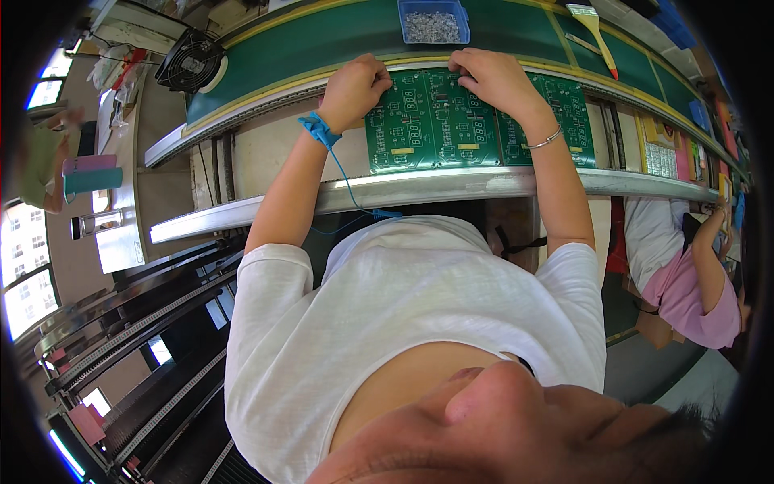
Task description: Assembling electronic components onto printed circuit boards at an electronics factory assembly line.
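Two green circuit boards [427, 129], dotted with small parts and digit displays, lie side by side between two metal rails. At the far left corner of the left board is my left hand [355, 87], its fingers curled together. A blue strap [320, 129] with a coiled cord circles that wrist. My right hand [498, 81] reaches over the far edge of the boards with thumb and fingers drawn in. Whatever either hand's fingertips may hold is too small or hidden. The second board [568, 113] shows partly behind my right forearm.
Beyond the far rail, a blue bin [465, 24] of small clear parts stands on the green belt [322, 40]. A brush [595, 34] lies to its right, a black fan [191, 60] far left. The near rail [347, 191] runs before me. A co-worker [685, 282] is at right.
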Available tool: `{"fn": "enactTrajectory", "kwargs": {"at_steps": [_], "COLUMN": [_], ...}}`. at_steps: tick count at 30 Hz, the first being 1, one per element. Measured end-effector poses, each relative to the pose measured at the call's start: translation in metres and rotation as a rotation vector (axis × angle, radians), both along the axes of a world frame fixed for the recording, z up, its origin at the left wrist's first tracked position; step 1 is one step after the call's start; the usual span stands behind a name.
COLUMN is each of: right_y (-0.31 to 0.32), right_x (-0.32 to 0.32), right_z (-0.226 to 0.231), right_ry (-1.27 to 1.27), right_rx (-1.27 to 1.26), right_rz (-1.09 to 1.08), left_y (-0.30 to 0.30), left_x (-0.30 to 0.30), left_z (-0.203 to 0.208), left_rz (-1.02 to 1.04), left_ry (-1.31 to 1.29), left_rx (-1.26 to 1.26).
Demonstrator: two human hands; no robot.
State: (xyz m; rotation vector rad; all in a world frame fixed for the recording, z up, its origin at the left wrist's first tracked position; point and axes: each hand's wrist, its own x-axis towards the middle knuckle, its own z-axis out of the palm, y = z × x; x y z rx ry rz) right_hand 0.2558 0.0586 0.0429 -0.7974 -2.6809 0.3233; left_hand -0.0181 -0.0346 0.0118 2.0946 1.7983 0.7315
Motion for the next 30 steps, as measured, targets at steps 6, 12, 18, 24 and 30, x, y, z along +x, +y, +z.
{"fn": "enactTrajectory", "kwargs": {"at_steps": [6, 12, 18, 24, 30], "right_y": [0.001, 0.002, 0.002, 0.005, 0.02], "right_x": [0.001, 0.001, 0.0, 0.002, 0.017], "right_z": [-0.001, -0.003, -0.004, -0.006, -0.01], "right_ry": [0.013, 0.028, 0.024, 0.024, 0.074], "right_rx": [-0.01, -0.003, -0.018, -0.021, 0.039], "right_rz": [0.008, 0.02, 0.013, 0.029, -0.003], "left_y": [-0.003, -0.004, -0.004, -0.005, 0.0], "left_x": [0.004, 0.004, 0.003, 0.008, 0.016], "left_z": [0.004, 0.004, 0.003, 0.006, 0.009], "left_rz": [0.009, 0.006, 0.008, 0.032, -0.042], "left_ry": [0.024, 0.023, 0.024, 0.052, 0.055], "left_rx": [0.004, 0.015, 0.019, 0.009, 0.013]}}
